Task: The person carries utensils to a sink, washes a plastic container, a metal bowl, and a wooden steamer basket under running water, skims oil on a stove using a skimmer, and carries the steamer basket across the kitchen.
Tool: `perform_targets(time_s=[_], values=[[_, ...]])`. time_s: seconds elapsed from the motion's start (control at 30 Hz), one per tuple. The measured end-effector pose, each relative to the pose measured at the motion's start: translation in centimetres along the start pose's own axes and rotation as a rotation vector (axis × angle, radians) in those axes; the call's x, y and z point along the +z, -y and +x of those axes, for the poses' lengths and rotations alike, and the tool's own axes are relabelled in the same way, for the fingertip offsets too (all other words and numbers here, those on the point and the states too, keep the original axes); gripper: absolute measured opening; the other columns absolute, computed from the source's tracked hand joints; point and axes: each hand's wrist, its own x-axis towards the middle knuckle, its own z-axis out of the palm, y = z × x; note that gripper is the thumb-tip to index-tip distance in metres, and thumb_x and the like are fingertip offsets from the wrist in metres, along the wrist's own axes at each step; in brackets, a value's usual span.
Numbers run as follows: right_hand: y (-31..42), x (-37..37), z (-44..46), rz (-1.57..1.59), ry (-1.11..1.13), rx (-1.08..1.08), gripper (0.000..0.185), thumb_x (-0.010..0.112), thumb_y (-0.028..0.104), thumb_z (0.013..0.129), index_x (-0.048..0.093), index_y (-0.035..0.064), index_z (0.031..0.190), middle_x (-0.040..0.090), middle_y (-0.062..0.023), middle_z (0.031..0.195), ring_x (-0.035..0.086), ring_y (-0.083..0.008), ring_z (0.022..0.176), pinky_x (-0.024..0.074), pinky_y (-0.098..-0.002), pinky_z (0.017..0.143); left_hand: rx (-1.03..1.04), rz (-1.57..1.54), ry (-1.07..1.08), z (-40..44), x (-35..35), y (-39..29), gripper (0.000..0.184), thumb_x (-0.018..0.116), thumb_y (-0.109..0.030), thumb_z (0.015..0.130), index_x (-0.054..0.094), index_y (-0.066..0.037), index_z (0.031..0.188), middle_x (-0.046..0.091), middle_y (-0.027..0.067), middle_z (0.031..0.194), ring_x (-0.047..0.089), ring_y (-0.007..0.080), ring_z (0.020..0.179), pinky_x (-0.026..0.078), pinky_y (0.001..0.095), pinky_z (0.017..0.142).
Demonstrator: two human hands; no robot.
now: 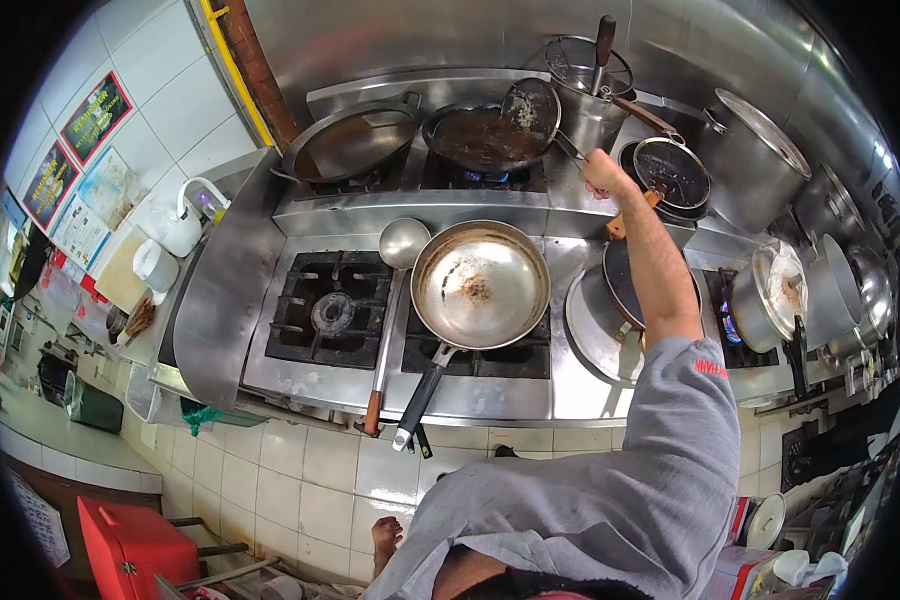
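My right hand [600, 173] is closed around the handle of a skimmer [530, 108], arm stretched out to the back burners. The skimmer's dark bowl, with pale bits in it, rests at the right side of a wok [450, 160] of dark brown oil. A blue flame burns under that wok. Low beside my body hangs my left hand [387, 535], its fingers curled and nothing visible in them. Near my right forearm lie a black-meshed round strainer [672, 170] and its wooden handle. A steel frying pan [480, 285] sits on the front burner below the wok.
Another wok [355, 145] stands at the back left. Left of the frying pan lies a long-handled ladle [404, 243] beside a bare burner [332, 312]. Tall pots [755, 165] crowd the right. A saucepan [760, 300] stands by a lit flame. A red box [135, 545] is behind me.
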Motion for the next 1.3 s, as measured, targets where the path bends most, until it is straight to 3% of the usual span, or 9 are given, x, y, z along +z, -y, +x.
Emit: perform_targets(time_s=[0.4, 0.67, 0.9, 1.0, 1.03, 1.1, 1.13, 1.2, 1.3], values=[[1.4, -0.9, -1.8, 0.577, 0.377, 0.103, 0.006, 0.056, 0.006, 0.073, 0.050, 0.0044, 0.075, 0.044, 0.0003, 0.048, 0.035, -0.0065, 0.031, 0.0261, -0.0220, 0.030, -0.038, 0.063, 0.009, 0.7, 0.6, -0.7, 0.021, 0.055, -0.006, 0.068, 0.054, -0.005, 0.089, 0.056, 0.0056, 0.068, 0.055, 0.0151, 0.057, 0.040, 0.0278, 0.045], [1.8, 3.1, -2.4, 0.881, 0.412, 0.108, 0.009, 0.057, 0.007, 0.073, 0.053, 0.0056, 0.066, 0.045, 0.0007, 0.049, 0.035, -0.0068, 0.034, 0.0263, -0.0214, 0.032, -0.018, -0.054, 0.031, 0.9, 0.0, 1.3, 0.021, 0.053, -0.005, 0.071, 0.053, -0.004, 0.092, 0.057, 0.0071, 0.070, 0.056, 0.0160, 0.060, 0.042, 0.0288, 0.046], [2.5, 6.2, -3.7, 1.027, 0.414, 0.090, 0.006, 0.054, 0.008, 0.078, 0.051, 0.0038, 0.082, 0.044, 0.0018, 0.049, 0.036, -0.0069, 0.033, 0.0244, -0.0217, 0.031, -0.138, -0.016, 0.037, 2.5, -1.1, 4.3, 0.023, 0.051, -0.010, 0.074, 0.053, -0.003, 0.095, 0.059, 0.0086, 0.076, 0.059, 0.0186, 0.068, 0.045, 0.0312, 0.050], [3.2, 7.1, -5.0, 1.109, 0.366, 0.068, 0.006, 0.056, 0.005, 0.075, 0.051, 0.0035, 0.071, 0.045, -0.0003, 0.050, 0.036, -0.0079, 0.036, 0.0252, -0.0215, 0.032, -0.007, -0.017, 0.117, 1.2, -1.3, 2.9, 0.025, 0.052, -0.011, 0.073, 0.053, -0.002, 0.096, 0.060, 0.0095, 0.077, 0.059, 0.0200, 0.071, 0.046, 0.0348, 0.052], [3.4, 7.3, -5.4, 1.118, 0.348, 0.069, 0.007, 0.055, 0.004, 0.075, 0.051, 0.0033, 0.071, 0.045, -0.0007, 0.051, 0.036, -0.0082, 0.036, 0.0253, -0.0215, 0.032, 0.512, 0.289, 0.224, 3.5, -2.4, 5.2, 0.026, 0.052, -0.011, 0.073, 0.053, -0.001, 0.097, 0.060, 0.0095, 0.076, 0.059, 0.0203, 0.071, 0.047, 0.0356, 0.054], [3.5, 7.5, -5.8, 1.127, 0.329, 0.074, 0.007, 0.055, 0.004, 0.075, 0.050, 0.0034, 0.071, 0.046, -0.0016, 0.053, 0.038, -0.0088, 0.038, 0.0262, -0.0216, 0.032, 1.034, 0.600, 0.332, 3.9, -2.6, 5.5, 0.027, 0.053, -0.011, 0.073, 0.053, -0.001, 0.097, 0.060, 0.0095, 0.075, 0.059, 0.0207, 0.072, 0.047, 0.0364, 0.056], [3.5, 7.5, -6.0, 1.130, 0.321, 0.080, 0.007, 0.055, 0.004, 0.075, 0.050, 0.0034, 0.071, 0.046, -0.0016, 0.053, 0.038, -0.0088, 0.038, 0.0262, -0.0216, 0.032, 1.050, 0.600, 0.319, 3.9, -2.7, 5.7, 0.026, 0.053, -0.010, 0.072, 0.054, -0.001, 0.096, 0.060, 0.0092, 0.073, 0.059, 0.0203, 0.070, 0.048, 0.0348, 0.055], [3.7, 7.3, -6.8, 1.132, 0.270, 0.106, 0.008, 0.056, 0.007, 0.077, 0.048, 0.0068, 0.078, 0.044, 0.0007, 0.051, 0.035, -0.0070, 0.036, 0.0249, -0.0207, 0.032, 0.411, 0.240, 0.254, 5.7, -2.8, 7.9, 0.023, 0.054, -0.009, 0.070, 0.056, 0.000, 0.092, 0.060, 0.0087, 0.069, 0.059, 0.0194, 0.065, 0.048, 0.0316, 0.054], [3.3, 7.2, -7.5, 1.116, 0.220, 0.107, 0.010, 0.057, 0.006, 0.076, 0.047, 0.0062, 0.079, 0.045, -0.0002, 0.051, 0.037, -0.0077, 0.036, 0.0260, -0.0212, 0.031, 0.049, 0.213, 0.067, 7.7, -1.9, 8.0, 0.020, 0.055, -0.006, 0.068, 0.057, -0.001, 0.086, 0.057, 0.0061, 0.061, 0.056, 0.0172, 0.053, 0.045, 0.0253, 0.048]])
